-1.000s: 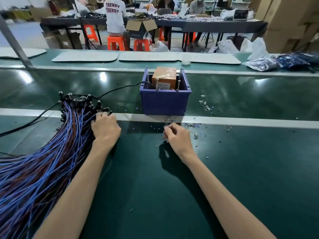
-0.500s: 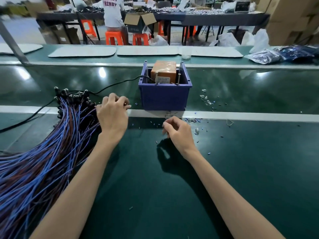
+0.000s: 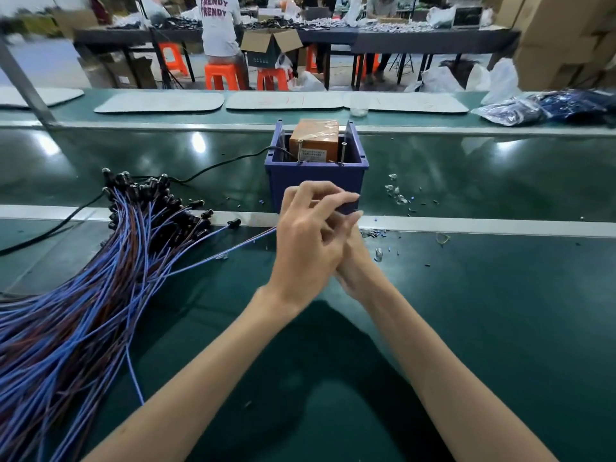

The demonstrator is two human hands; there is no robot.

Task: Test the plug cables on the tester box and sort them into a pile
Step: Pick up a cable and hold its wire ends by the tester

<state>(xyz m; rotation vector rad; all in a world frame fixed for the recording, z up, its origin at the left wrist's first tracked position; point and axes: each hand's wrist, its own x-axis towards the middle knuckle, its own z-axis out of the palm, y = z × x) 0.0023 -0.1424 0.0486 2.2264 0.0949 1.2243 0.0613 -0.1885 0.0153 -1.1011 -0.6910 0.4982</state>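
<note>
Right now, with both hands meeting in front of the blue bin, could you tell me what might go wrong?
1. The single cable trails from the pile to the hands; pulling it could drag or tangle the rest.
2. The left hand covers the right hand, so which fingers hold its end is hidden; a loose hold might drop it.

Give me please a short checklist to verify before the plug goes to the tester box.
1. One cable taken: ok, a single cable leads from the pile into the hands.
2. Grip on the plug: cannot tell, the left hand covers the right hand.
3. Reach: ok, the tester box stands directly behind the hands.
4. Contacts free: ok, the tester posts carry nothing.
5. Cable clear of the pile: cannot tell.
</note>
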